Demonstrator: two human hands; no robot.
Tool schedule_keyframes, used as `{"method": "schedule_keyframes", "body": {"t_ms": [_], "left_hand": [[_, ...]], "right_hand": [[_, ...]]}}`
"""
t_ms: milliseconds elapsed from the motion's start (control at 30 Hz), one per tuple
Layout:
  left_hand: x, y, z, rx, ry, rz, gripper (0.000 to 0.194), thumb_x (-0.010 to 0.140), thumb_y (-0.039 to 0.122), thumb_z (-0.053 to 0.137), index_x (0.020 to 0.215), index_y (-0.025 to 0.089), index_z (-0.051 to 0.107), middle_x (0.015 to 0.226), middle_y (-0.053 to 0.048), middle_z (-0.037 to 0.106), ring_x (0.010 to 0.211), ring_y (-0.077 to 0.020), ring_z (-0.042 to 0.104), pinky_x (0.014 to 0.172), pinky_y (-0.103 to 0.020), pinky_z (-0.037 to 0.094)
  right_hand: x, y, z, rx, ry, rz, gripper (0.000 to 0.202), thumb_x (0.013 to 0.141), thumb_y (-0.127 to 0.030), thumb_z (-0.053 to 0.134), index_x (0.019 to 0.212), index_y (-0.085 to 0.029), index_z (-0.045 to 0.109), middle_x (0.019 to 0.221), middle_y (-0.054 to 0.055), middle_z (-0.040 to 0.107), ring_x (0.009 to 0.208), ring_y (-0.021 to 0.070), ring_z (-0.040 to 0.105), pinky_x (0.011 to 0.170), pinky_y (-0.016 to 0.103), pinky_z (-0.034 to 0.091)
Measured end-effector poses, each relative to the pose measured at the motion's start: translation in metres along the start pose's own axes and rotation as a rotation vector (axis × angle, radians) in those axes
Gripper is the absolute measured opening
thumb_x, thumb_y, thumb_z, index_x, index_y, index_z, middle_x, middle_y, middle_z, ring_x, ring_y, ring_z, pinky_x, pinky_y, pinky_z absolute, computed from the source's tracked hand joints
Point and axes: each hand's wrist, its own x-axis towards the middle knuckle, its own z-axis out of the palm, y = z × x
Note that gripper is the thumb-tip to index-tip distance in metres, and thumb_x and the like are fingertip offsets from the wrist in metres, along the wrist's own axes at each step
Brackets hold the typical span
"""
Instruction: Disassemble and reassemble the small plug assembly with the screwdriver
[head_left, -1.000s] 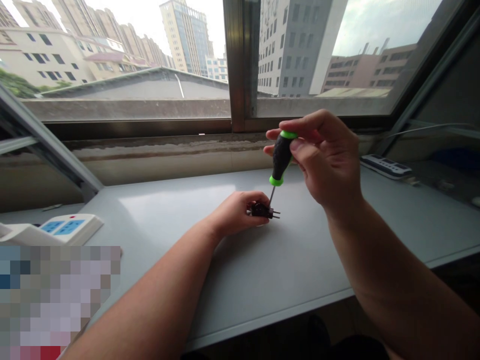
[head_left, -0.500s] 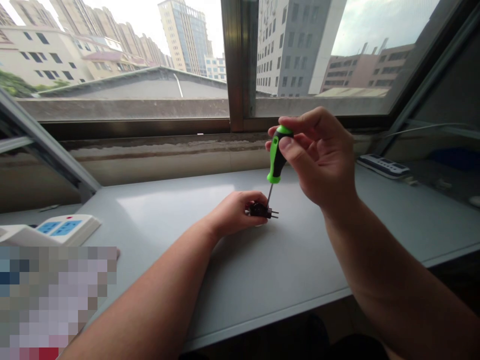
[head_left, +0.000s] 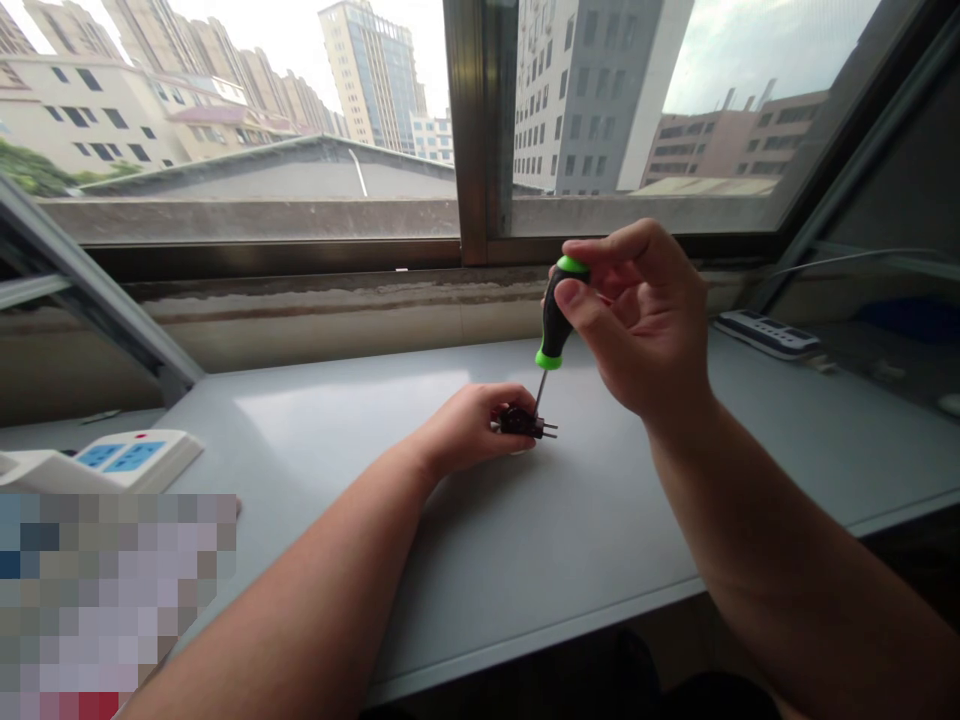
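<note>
Between the thumb and fingers of my left hand (head_left: 480, 428) is a small black plug (head_left: 523, 422), its two metal pins pointing right. That hand rests low over the light grey table (head_left: 585, 520). My right hand (head_left: 645, 310) grips a screwdriver (head_left: 556, 315) with a black and green handle, forefinger on the butt end and thumb along the side. The screwdriver stands steeply, its thin shaft running down to the top of the plug near the pins. The exact seat of the tip is too small to make out.
At the left lies a white power strip (head_left: 161, 455) with blue sockets, above a pixelated patch. Another power strip (head_left: 769, 333) is at the far right. A window (head_left: 480, 150) and its ledge run behind the table; metal frame bars (head_left: 112, 290) slant at the left.
The screwdriver handle has turned about its axis: its green side stripe has gone from sight. My right fingers have shifted slightly around it. My left hand and the plug stay put.
</note>
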Motion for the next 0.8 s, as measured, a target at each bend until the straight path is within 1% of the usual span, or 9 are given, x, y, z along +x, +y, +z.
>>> {"method": "schedule_keyframes", "body": {"t_ms": [133, 267, 433, 500, 567, 633, 700, 767, 800], "left_hand": [[0.0, 0.001, 0.0, 0.0, -0.001, -0.004, 0.026, 0.076, 0.024, 0.081, 0.1, 0.021, 0.072, 0.088, -0.001, 0.073, 0.079, -0.0167, 0.067, 0.079, -0.028, 0.054], [0.0, 0.001, 0.0, 0.007, 0.002, 0.0, 0.026, 0.076, 0.024, 0.082, 0.1, 0.02, 0.072, 0.087, -0.001, 0.072, 0.079, -0.0169, 0.066, 0.078, -0.028, 0.054], [-0.001, 0.001, 0.0, 0.015, 0.009, 0.003, 0.026, 0.076, 0.023, 0.082, 0.1, 0.021, 0.072, 0.087, 0.0, 0.073, 0.079, -0.0168, 0.066, 0.079, -0.029, 0.054], [-0.001, 0.002, -0.001, 0.013, 0.008, 0.0, 0.026, 0.077, 0.023, 0.082, 0.1, 0.021, 0.072, 0.088, 0.0, 0.073, 0.079, -0.0169, 0.067, 0.079, -0.028, 0.053], [-0.001, 0.004, -0.001, 0.017, 0.007, -0.008, 0.025, 0.077, 0.024, 0.082, 0.1, 0.021, 0.072, 0.087, 0.0, 0.073, 0.079, -0.0168, 0.066, 0.078, -0.028, 0.053], [-0.001, 0.004, -0.001, 0.014, 0.005, -0.014, 0.025, 0.077, 0.024, 0.082, 0.099, 0.021, 0.071, 0.087, 0.0, 0.073, 0.079, -0.0165, 0.066, 0.078, -0.028, 0.052], [-0.001, 0.004, 0.0, 0.001, 0.002, -0.013, 0.024, 0.077, 0.025, 0.081, 0.098, 0.021, 0.071, 0.086, 0.001, 0.072, 0.078, -0.0161, 0.065, 0.078, -0.028, 0.052], [0.0, 0.002, 0.0, 0.0, 0.003, -0.01, 0.024, 0.078, 0.025, 0.081, 0.099, 0.02, 0.07, 0.085, 0.001, 0.072, 0.078, -0.0158, 0.065, 0.078, -0.028, 0.052], [0.0, 0.002, 0.0, 0.004, 0.005, -0.007, 0.025, 0.078, 0.026, 0.081, 0.099, 0.02, 0.07, 0.085, 0.001, 0.072, 0.078, -0.0157, 0.065, 0.078, -0.028, 0.052]], "right_hand": [[-0.005, 0.0, 0.005, 0.108, -0.021, 0.046, 0.025, 0.098, -0.049, 0.062, 0.115, -0.032, 0.063, 0.102, 0.001, 0.07, 0.081, 0.0148, 0.07, 0.072, 0.034, 0.066], [-0.011, 0.005, 0.008, 0.118, -0.022, 0.068, 0.035, 0.094, -0.05, 0.067, 0.125, -0.034, 0.058, 0.105, 0.0, 0.068, 0.082, 0.0143, 0.07, 0.07, 0.033, 0.066], [-0.01, 0.009, 0.005, 0.001, 0.014, 0.016, 0.036, 0.09, -0.05, 0.075, 0.12, -0.035, 0.06, 0.098, 0.0, 0.063, 0.08, 0.0151, 0.066, 0.064, 0.031, 0.063], [-0.009, 0.008, 0.003, -0.033, 0.034, 0.002, 0.039, 0.087, -0.05, 0.078, 0.118, -0.035, 0.061, 0.098, 0.001, 0.063, 0.081, 0.0154, 0.065, 0.064, 0.03, 0.062], [-0.009, 0.008, 0.001, -0.013, 0.035, -0.007, 0.042, 0.085, -0.051, 0.08, 0.119, -0.036, 0.061, 0.102, 0.001, 0.063, 0.084, 0.0153, 0.065, 0.065, 0.029, 0.062], [-0.01, 0.009, -0.003, 0.056, -0.021, 0.003, 0.044, 0.087, -0.051, 0.078, 0.124, -0.038, 0.06, 0.109, 0.001, 0.063, 0.085, 0.0148, 0.066, 0.067, 0.03, 0.063], [-0.011, 0.013, -0.007, 0.123, -0.131, 0.039, 0.05, 0.088, -0.048, 0.076, 0.134, -0.04, 0.056, 0.111, 0.001, 0.064, 0.084, 0.0146, 0.067, 0.069, 0.032, 0.065], [-0.011, 0.023, -0.012, 0.144, -0.208, 0.078, 0.061, 0.087, -0.043, 0.077, 0.143, -0.042, 0.05, 0.107, 0.0, 0.065, 0.082, 0.0148, 0.069, 0.07, 0.033, 0.066], [-0.011, 0.03, -0.015, 0.137, -0.201, 0.09, 0.066, 0.087, -0.04, 0.078, 0.145, -0.042, 0.048, 0.104, -0.001, 0.065, 0.081, 0.0149, 0.069, 0.069, 0.032, 0.066]]}}
